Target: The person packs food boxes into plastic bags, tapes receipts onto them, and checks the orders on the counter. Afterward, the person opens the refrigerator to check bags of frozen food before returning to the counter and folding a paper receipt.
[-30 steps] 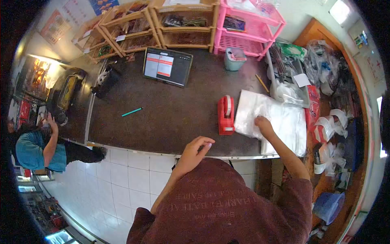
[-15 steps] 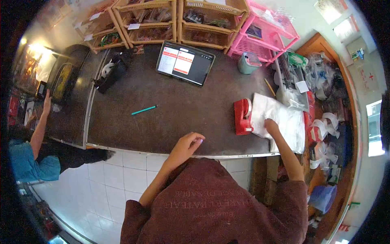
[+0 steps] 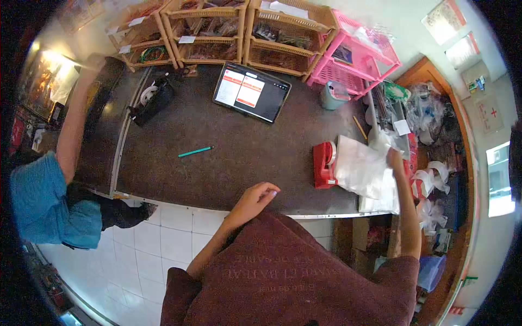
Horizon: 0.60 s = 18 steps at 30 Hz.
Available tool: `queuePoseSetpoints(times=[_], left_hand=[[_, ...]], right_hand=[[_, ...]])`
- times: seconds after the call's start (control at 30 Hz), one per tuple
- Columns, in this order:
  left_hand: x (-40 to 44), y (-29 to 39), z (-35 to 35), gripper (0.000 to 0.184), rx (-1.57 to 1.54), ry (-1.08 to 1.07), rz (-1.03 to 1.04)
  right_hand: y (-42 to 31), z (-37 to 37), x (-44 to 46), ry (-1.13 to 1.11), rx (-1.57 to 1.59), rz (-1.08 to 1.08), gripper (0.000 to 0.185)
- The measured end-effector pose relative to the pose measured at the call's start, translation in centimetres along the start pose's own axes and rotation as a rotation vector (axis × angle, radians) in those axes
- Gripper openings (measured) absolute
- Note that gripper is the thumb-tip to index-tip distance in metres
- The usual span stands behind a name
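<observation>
My left hand [image 3: 254, 201] hovers at the counter's front edge, fingers loosely curved with the thumb apart, holding nothing. My right hand [image 3: 395, 159] is at the right side of the stack of clear plastic bags [image 3: 361, 168], its fingers closed at the edge of a raised bag; what exactly they grip is too small to tell. A red tape dispenser [image 3: 324, 165] touches the left side of the bags. Farther left on the dark counter [image 3: 239, 157] lies a teal pencil [image 3: 196, 152].
A tablet [image 3: 252, 92] and a grey-green cup [image 3: 334, 95] stand toward the back, before tan racks [image 3: 277, 51] and a pink rack [image 3: 348, 70]. A yellow pencil [image 3: 360, 129] lies beside a bin of plastic. At the left, a person in teal [image 3: 38, 190] reaches across the counter.
My right hand has moved right across the bags, and a bag has lifted and shifted. The camera view has turned. The other person's arm has risen.
</observation>
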<state>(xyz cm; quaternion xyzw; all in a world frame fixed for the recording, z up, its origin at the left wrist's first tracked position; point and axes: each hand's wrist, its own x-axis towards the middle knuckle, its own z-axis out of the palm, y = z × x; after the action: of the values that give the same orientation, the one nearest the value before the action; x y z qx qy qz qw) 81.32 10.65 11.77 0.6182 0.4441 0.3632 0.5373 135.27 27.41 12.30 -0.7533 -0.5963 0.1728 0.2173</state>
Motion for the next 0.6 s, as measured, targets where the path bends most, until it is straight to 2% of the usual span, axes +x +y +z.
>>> queuePoseSetpoints(times=[0.03, 0.13, 0.17, 0.27, 0.33, 0.37, 0.4, 0.43, 0.47, 0.57, 0.6], left_hand=[[0.3, 0.3, 0.4, 0.019, -0.027, -0.036, -0.014], [1.8, 0.6, 2.4, 0.019, -0.132, -0.146, -0.022], [2.3, 0.6, 3.0, 0.020, -0.166, -0.188, -0.017], [3.8, 0.0, 5.0, 0.026, -0.350, -0.330, -0.016], [4.8, -1.0, 5.9, 0.038, -0.579, -0.449, -0.044], [5.1, -0.6, 6.0, 0.048, -0.670, -0.435, 0.040], [5.6, 0.1, 5.9, 0.059, -0.760, -0.420, 0.128], [6.0, 0.5, 5.8, 0.071, -0.850, -0.402, 0.217], [7.4, -2.9, 6.2, 0.092, -0.753, -0.434, 0.162], [7.8, -0.6, 4.8, 0.089, -1.220, -0.492, 0.239], [7.9, -0.2, 4.5, 0.086, -1.373, -0.549, 0.299]], right_hand=[[-4.5, -2.5, -0.5, -0.044, 0.155, 0.063, 0.031], [-20.0, -6.6, -6.4, -0.119, 0.406, -0.104, 0.022], [-23.4, -7.3, -8.0, -0.171, 0.550, -0.040, 0.022], [-27.4, -9.2, -11.7, -0.263, 0.960, -0.060, 0.023], [-31.9, -9.2, -15.8, -0.033, 1.085, 0.163, 0.025], [-33.0, -9.3, -16.8, 0.086, 1.141, 0.275, 0.026], [-29.0, -9.7, -14.1, 0.011, 1.121, 0.216, 0.026], [-28.5, -8.8, -14.5, -0.110, 1.292, 0.042, 0.026], [-28.5, -7.8, -15.4, -0.237, 1.454, -0.140, 0.025], [-25.9, -4.2, -14.7, 0.019, 1.158, -0.295, 0.022], [-24.0, -4.5, -13.7, -0.258, 1.394, -0.265, 0.020]])
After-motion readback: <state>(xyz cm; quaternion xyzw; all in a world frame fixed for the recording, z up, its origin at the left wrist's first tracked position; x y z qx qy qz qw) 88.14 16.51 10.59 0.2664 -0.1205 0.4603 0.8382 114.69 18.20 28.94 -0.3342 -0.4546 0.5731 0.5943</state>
